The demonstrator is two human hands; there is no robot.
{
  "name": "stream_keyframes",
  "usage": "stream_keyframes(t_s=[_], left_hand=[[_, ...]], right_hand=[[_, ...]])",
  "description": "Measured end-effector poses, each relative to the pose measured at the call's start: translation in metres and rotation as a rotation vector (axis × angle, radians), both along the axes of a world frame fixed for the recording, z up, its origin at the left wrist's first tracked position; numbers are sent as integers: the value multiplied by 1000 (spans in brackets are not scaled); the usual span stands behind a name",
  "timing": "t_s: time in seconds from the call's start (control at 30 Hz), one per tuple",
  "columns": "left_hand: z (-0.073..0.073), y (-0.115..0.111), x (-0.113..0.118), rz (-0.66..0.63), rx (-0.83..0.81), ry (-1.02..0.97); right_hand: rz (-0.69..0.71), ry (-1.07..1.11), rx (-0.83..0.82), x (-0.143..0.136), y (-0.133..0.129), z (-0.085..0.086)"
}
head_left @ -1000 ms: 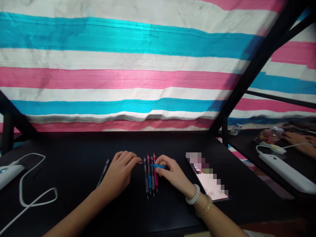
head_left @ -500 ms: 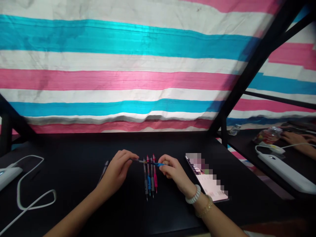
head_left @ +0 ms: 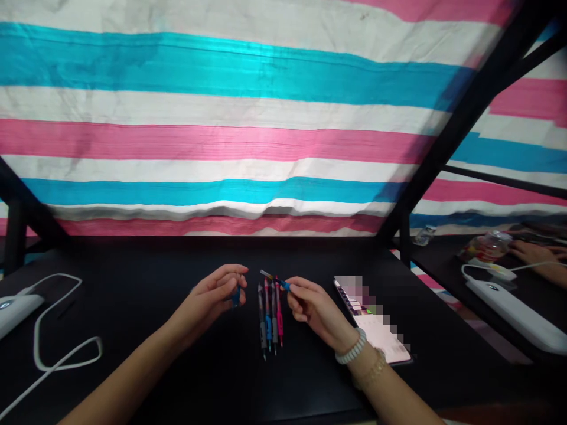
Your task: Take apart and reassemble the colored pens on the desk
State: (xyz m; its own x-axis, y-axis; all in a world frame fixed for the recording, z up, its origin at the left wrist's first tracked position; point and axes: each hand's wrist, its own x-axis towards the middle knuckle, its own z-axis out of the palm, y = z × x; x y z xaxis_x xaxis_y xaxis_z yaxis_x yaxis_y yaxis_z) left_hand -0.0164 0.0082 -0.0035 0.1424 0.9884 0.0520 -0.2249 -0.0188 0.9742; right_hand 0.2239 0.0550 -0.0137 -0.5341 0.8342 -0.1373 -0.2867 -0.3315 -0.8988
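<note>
My right hand [head_left: 305,298] pinches the blue grip of a partly dismantled pen [head_left: 283,285]. A thin, pale refill [head_left: 266,274] sticks out of it toward the left. My left hand [head_left: 217,289], its fingers curled, holds a small blue pen part [head_left: 236,296], mostly hidden by the fingers. A gap separates the two hands. Below that gap, several pens lie side by side on the black table: a grey pen [head_left: 262,330], a blue pen [head_left: 268,327], another grey pen [head_left: 274,330] and a pink pen [head_left: 280,321].
A phone [head_left: 381,336] with a lit screen lies right of my right wrist. On the left are a white power strip [head_left: 20,310] and its looped cable [head_left: 66,369]. Across on the neighbouring table stand a jar [head_left: 487,245] and another white strip [head_left: 514,313], near another person's hand [head_left: 538,257].
My hands have come apart, and the refill end now shows free at my right hand. A blue part now shows in my left hand. The dark pen left of that hand is now hidden.
</note>
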Motion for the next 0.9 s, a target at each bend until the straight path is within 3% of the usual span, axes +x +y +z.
stream_keyframes(t_s=[0.33, 0.57, 0.73, 0.9], left_hand=[[-4, 7, -4, 42, -47, 90], [2, 5, -10, 71, 4, 251], [7, 2, -9, 244, 6, 179], [2, -9, -3, 360, -29, 80]], right_hand=[[-68, 71, -77, 3, 4, 4], [-204, 72, 50, 4, 1, 6], [-261, 56, 163, 6, 3, 3], [-280, 31, 281, 9, -2, -4]])
